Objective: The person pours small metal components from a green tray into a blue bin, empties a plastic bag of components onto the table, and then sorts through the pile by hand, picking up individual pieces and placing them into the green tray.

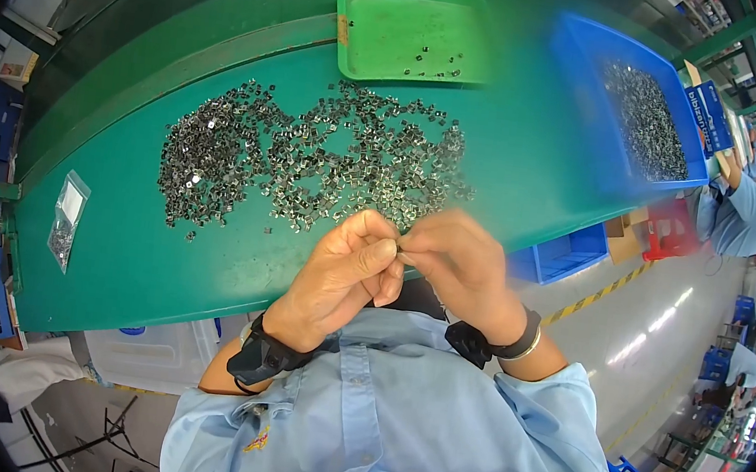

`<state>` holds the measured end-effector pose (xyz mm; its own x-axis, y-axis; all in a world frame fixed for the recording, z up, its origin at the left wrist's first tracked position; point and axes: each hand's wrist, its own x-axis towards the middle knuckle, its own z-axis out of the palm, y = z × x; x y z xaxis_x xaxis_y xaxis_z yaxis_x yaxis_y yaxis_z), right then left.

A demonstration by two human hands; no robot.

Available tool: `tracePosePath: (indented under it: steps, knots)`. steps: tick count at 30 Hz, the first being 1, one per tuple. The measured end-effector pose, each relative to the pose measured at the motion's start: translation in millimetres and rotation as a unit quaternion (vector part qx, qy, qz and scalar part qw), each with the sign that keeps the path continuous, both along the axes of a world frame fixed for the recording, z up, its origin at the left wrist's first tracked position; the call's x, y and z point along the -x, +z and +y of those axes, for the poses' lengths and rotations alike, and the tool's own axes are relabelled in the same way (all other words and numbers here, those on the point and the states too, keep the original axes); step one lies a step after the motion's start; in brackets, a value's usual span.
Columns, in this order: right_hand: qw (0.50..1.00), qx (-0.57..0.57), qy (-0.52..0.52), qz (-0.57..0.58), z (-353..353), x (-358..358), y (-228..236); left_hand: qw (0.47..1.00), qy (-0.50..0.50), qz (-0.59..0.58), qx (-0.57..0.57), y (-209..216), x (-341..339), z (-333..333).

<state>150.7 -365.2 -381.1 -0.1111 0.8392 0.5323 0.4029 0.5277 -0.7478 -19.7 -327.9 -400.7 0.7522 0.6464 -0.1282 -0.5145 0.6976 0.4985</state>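
My left hand [346,270] and my right hand [463,266] meet fingertip to fingertip just over the table's near edge. Both are closed in a pinch, and a tiny dark part shows between the fingertips, too small to name. Some blur lies over the right hand. Beyond them, a wide heap of small dark and shiny metal pieces [349,163] spreads over the green tabletop [108,233]. A denser pile of the same pieces [210,156] lies to the left.
A green tray [410,39] with a few pieces stands at the back. At right, a blue bin [589,102] holds many small metal pieces. A clear bag [69,218] lies at left. An open blue crate [572,254] sits below the table's right edge. Co-workers [744,217] are farther right.
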Motion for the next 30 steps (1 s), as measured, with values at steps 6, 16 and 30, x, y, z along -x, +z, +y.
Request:
tracePosePath:
  steps: [6,16,30]
  knots:
    - [0.999,-0.03,-0.001,-0.044,2,-5,-2,0.998,-0.009,0.048,-0.035,7,1,3]
    - [1.0,0.016,0.004,0.022,0,-3,-2,0.999,0.004,0.035,-0.003,10,3,-3]
    - [1.0,-0.01,0.022,-0.005,2,0,2,0.998,-0.005,0.021,-0.056,4,4,-1]
